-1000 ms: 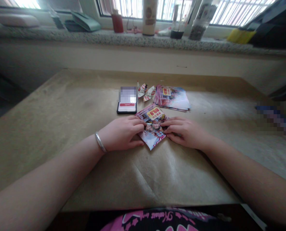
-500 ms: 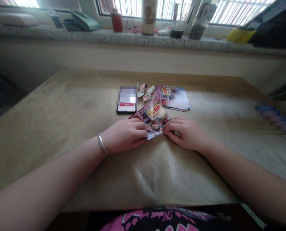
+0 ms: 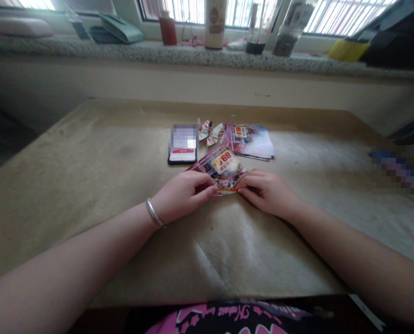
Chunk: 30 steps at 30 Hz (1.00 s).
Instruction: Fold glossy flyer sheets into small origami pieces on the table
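Note:
A printed paper flyer with a yellow price label lies tilted on the table between my hands. Its near edge is folded up in a narrow strip, showing white and orange. My left hand, with a silver bangle at the wrist, pinches the left end of that fold between thumb and fingers. At the right end, my right hand grips the fold with its fingertips. Just beyond the flyer stand folded paper pieces, white with red print. A stack of similar flyers lies behind to the right.
A phone with a partly blurred screen lies left of the flyer. The table has a brownish cover. A blurred bluish item lies at the right edge. Bottles and jars, including a red bottle, stand on the stone windowsill.
The flyer's near edge has been turned up into a folded strip. My left thumb has come up onto the fold. My right hand has barely moved.

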Tool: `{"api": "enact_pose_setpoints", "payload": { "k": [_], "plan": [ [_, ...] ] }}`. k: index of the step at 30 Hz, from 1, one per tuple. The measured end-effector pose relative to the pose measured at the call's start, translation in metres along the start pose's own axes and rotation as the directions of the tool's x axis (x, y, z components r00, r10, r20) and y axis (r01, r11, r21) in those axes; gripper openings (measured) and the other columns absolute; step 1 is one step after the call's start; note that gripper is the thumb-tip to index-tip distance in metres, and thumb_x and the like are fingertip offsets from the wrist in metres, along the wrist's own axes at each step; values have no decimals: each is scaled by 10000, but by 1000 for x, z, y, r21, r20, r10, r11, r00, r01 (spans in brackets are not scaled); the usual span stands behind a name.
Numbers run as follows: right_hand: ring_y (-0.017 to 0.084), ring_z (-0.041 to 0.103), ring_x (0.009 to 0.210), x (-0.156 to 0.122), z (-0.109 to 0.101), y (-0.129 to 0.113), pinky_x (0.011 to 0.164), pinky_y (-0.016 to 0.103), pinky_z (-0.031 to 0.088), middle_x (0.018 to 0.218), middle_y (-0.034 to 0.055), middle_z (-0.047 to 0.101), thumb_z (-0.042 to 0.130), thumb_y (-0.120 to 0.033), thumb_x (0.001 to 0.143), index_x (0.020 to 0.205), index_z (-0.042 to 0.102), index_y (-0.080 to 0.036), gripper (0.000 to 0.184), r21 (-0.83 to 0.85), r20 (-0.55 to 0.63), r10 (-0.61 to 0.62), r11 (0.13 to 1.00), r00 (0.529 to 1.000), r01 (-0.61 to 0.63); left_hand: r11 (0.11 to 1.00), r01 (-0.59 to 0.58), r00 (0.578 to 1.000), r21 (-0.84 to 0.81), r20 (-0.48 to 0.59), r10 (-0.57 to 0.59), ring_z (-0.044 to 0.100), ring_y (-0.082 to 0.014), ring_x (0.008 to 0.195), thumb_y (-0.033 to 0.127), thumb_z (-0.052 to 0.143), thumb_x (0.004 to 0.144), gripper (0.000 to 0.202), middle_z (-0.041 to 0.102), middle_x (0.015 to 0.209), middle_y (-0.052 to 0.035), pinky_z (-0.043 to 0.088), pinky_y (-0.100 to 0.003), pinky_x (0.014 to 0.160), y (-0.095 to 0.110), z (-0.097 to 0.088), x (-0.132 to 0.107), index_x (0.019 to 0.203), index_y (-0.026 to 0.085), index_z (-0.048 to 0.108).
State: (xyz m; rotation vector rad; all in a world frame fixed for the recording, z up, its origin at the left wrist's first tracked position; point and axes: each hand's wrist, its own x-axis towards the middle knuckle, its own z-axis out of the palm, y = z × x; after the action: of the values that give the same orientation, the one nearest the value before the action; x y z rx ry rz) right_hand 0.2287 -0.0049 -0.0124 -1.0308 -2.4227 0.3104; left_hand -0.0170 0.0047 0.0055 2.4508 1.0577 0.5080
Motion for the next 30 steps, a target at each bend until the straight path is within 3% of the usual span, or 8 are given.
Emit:
{"api": "enact_pose_setpoints", "payload": {
  "k": [3,9,16,21,30],
  "plan": [
    [181,638,859,1,3,3,796,320,504,898,56,716,539,-180,862,837,663,-195,128,54,-3,-44,998,999,44,989,146,988,-14,-51,-147,560,-121,646,386,462,900,300,642,734,-4,418,-229,600,1,0,-1,815,167,649],
    [174,646,883,3,7,4,789,302,512,969,59,709,568,-187,848,989,675,-204,178,18,-47,-1,1000,999,2,971,211,977,116,-69,-204,570,-157,718,367,482,874,273,649,761,-22,420,-257,633,-5,-3,1,787,177,658],
    [175,634,884,1,7,3,809,317,505,956,56,707,529,-201,885,904,690,-207,162,-76,-36,-55,996,998,52,960,133,990,245,-82,-117,549,-183,801,344,510,866,255,626,804,-48,442,-303,734,-14,0,4,733,167,637],
    [192,608,905,1,5,3,822,340,496,991,53,705,519,-228,901,935,709,-206,195,-174,10,-67,982,998,68,955,147,985,258,-122,-119,548,-162,780,352,514,866,259,576,893,-67,472,-302,745,-15,2,5,790,150,658],
    [197,600,887,1,5,3,767,334,495,973,62,704,505,-255,913,944,731,-216,231,-237,15,-47,970,999,49,944,148,984,294,-144,-109,538,-145,737,348,526,861,242,570,848,-48,463,-273,683,-19,5,8,773,156,644]
  ]
}}
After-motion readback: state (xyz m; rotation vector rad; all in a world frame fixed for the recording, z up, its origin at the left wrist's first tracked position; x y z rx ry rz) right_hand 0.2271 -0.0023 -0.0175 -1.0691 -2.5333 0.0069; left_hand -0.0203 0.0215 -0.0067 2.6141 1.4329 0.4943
